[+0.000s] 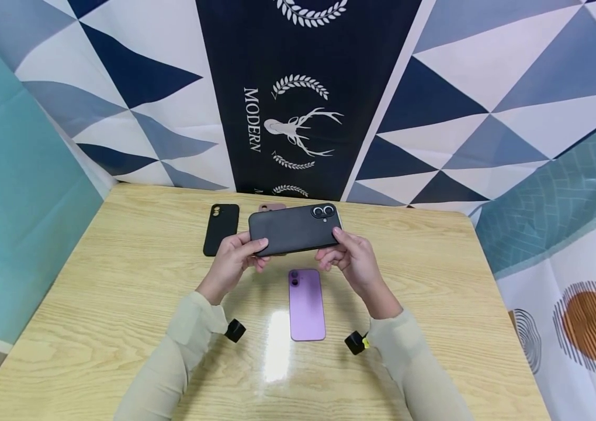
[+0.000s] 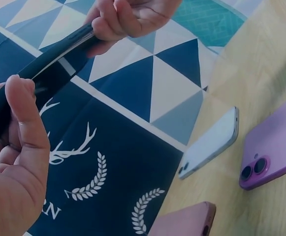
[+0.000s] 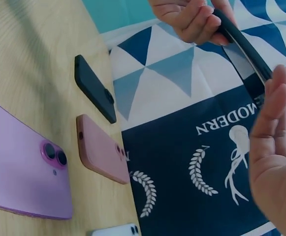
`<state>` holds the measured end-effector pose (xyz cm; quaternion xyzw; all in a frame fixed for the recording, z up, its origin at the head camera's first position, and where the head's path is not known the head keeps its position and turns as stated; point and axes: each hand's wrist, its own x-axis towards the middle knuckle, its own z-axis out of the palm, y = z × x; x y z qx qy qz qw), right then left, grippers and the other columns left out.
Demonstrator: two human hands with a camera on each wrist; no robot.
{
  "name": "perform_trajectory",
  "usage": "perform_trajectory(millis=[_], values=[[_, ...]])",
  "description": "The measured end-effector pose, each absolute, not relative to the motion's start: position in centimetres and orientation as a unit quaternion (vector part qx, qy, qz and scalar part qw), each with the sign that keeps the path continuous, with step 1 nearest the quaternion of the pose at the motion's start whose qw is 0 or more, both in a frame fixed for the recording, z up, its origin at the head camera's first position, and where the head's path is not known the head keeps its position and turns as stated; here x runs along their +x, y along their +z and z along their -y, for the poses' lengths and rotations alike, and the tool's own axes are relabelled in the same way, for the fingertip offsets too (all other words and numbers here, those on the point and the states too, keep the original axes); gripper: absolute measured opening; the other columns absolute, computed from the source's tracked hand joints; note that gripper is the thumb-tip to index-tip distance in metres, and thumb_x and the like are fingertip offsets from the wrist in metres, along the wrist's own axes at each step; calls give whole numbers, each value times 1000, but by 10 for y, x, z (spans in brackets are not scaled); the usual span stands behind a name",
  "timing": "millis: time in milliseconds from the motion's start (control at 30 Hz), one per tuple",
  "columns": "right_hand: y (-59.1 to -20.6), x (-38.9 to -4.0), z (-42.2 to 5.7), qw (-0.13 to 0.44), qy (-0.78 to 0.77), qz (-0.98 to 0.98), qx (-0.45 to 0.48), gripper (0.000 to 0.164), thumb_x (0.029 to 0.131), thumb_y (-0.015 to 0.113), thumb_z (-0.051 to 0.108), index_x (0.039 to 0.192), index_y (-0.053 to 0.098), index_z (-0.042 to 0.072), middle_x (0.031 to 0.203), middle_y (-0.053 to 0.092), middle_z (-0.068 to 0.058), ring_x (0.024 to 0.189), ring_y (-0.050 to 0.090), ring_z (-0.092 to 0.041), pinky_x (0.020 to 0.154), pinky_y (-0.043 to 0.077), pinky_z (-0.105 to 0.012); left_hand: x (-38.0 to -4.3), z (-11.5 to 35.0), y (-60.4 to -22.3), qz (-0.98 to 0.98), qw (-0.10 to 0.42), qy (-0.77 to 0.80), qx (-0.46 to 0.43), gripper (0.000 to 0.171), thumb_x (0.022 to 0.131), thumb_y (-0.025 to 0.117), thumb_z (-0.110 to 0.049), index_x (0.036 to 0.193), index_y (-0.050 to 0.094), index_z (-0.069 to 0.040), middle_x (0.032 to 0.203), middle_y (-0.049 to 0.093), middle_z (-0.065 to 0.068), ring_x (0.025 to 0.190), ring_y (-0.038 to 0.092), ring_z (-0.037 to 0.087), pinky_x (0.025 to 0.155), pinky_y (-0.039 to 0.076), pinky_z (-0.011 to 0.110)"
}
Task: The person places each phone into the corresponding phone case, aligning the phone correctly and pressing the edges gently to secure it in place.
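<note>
A black phone (image 1: 293, 231), apparently in a black case, is held up above the far part of the table, its camera side with two lenses facing the head view. My left hand (image 1: 232, 257) grips one end, thumb on the back. At the other end, by the lenses, my right hand (image 1: 350, 260) holds it the same way. Both wrist views show the phone edge-on (image 2: 49, 59). Below, between the forearms, a purple phone (image 1: 307, 307) lies with its lenses up. Behind the held phone is a pink phone case (image 3: 101, 150), mostly hidden in the head view.
A black phone case (image 1: 220, 228) lies left of the held phone. A pale phone (image 2: 209, 142) lies right of the pink one, almost fully covered in the head view. The wooden table (image 1: 119, 280) ends at a patterned cloth (image 1: 298, 134) hanging behind.
</note>
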<state>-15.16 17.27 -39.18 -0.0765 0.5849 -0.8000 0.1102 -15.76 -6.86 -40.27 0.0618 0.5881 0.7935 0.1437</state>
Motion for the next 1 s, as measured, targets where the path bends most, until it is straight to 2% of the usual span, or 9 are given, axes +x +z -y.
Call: perform_trajectory(millis=[133, 233, 400, 533, 667, 767, 867, 1000], values=[[-393, -155, -175, 124, -756, -641, -35, 43, 101, 39, 33, 72, 59, 7, 57, 65, 2, 48, 61, -9, 47, 49, -21, -157, 68, -404, -583, 138, 799, 51, 10, 92, 53, -8, 86, 60, -7, 61, 65, -2, 53, 58, 7, 51, 51, 21], [-394, -158, -177, 120, -725, -678, -15, 49, 99, 42, 36, 60, 48, 8, 48, 55, 3, 38, 48, -7, 40, 39, -19, -158, 69, -405, -583, 136, 800, 45, 10, 92, 53, -9, 86, 60, -7, 61, 65, -3, 53, 58, 7, 51, 51, 20], [-395, -159, -174, 94, -758, -644, -45, 49, 101, 40, 28, 56, 32, 11, 44, 39, 7, 38, 31, -4, 40, 17, -20, -161, 68, -406, -571, 149, 806, 55, 10, 93, 52, -10, 89, 61, -7, 61, 65, -3, 52, 56, 7, 50, 49, 18], [-395, -159, -171, 89, -788, -605, -73, 48, 101, 38, 25, 56, 31, 12, 44, 36, 8, 40, 30, -4, 45, 11, -28, -163, 67, -407, -554, 159, 815, 65, 11, 94, 51, -10, 92, 61, -6, 62, 65, -1, 50, 54, 6, 48, 48, 17], [-395, -159, -170, 82, -788, -605, -74, 48, 101, 41, 30, 56, 34, 12, 45, 40, 7, 40, 33, -5, 43, 17, -25, -163, 67, -407, -549, 158, 817, 70, 12, 95, 51, -11, 92, 61, -5, 64, 66, 1, 50, 55, 6, 48, 49, 17], [-394, -159, -169, 81, -792, -601, -76, 46, 101, 40, 35, 61, 43, 12, 49, 48, 6, 41, 40, -5, 42, 30, -18, -163, 67, -406, -547, 158, 819, 71, 12, 95, 51, -11, 91, 62, -6, 64, 66, 0, 51, 56, 6, 49, 49, 17], [-394, -158, -167, 92, -794, -594, -94, 37, 101, 38, 35, 78, 53, 11, 60, 61, 4, 48, 52, -6, 47, 43, -17, -161, 66, -405, -542, 151, 824, 65, 14, 95, 51, -9, 88, 62, -7, 63, 65, -1, 52, 57, 6, 49, 50, 17], [-393, -158, -160, 94, -791, -595, -107, 15, 100, 44, 24, 102, 53, 11, 77, 72, 3, 65, 66, -8, 61, 54, -21, -160, 63, -404, -535, 143, 830, 60, 14, 95, 50, -8, 88, 63, -8, 63, 66, -2, 53, 59, 6, 51, 51, 17]])
